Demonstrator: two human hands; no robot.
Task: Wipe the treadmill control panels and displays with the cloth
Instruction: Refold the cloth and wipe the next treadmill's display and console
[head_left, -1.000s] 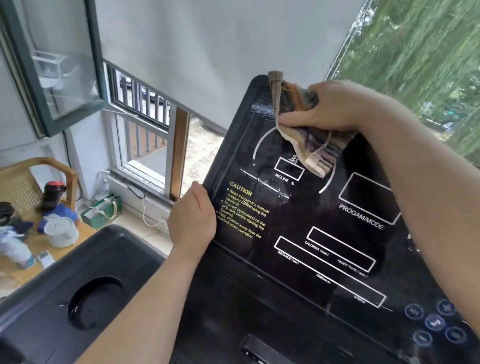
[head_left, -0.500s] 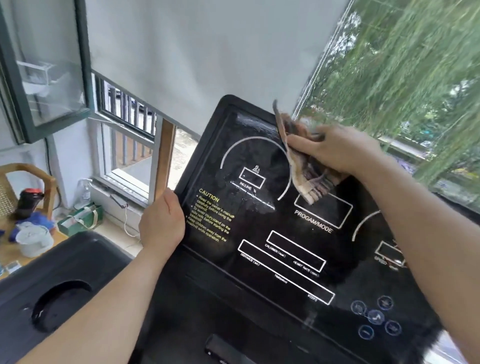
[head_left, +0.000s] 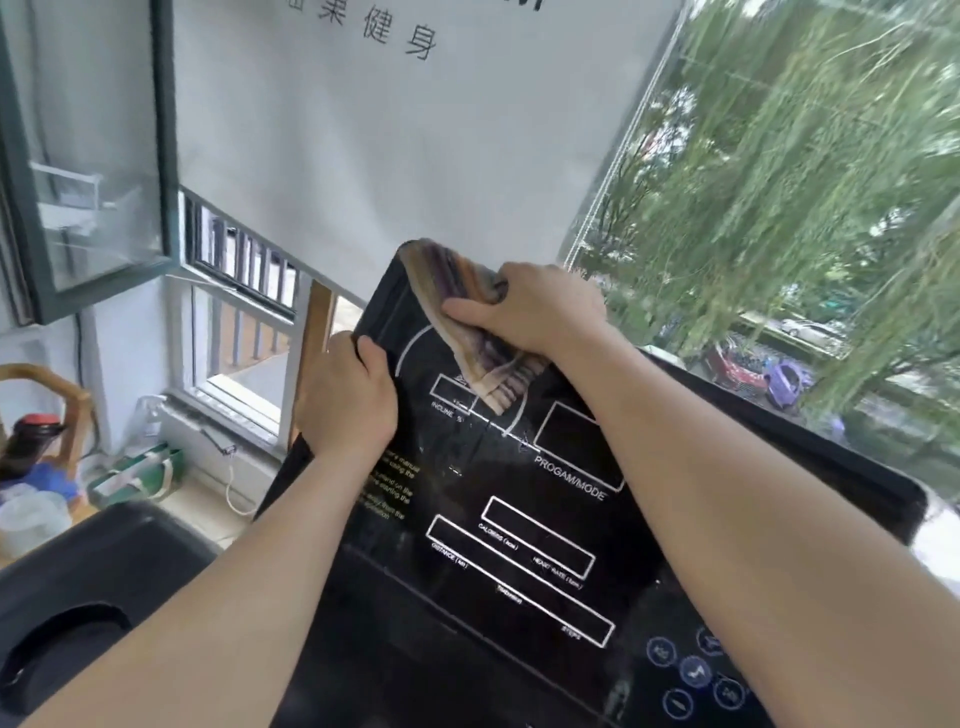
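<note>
- A black treadmill control panel (head_left: 519, 467) fills the centre. Its white labels read "INCLINE %", "PROGAM/MODE", "CALORIES", "HEART RATE" and "DISTANCE (km)". The yellow caution text at its left is mostly hidden.
- A pale roller blind (head_left: 389, 156) behind it carries dark Chinese characters, with "健身" legible.
- A striped brown and purple cloth (head_left: 467, 332) lies bunched on the panel's upper left corner, reaching the top rim.
- The right hand (head_left: 540, 312) covers the cloth's right part, fingers curled over it and thumb stretched along it, pressing it onto the panel.
- The left hand (head_left: 348, 400) grips the panel's left edge just below the cloth, thumb on the face.
- Below and right of the cloth the panel face lies uncovered down to round blue buttons (head_left: 693, 670) at the lower right; the right forearm crosses above it.
</note>
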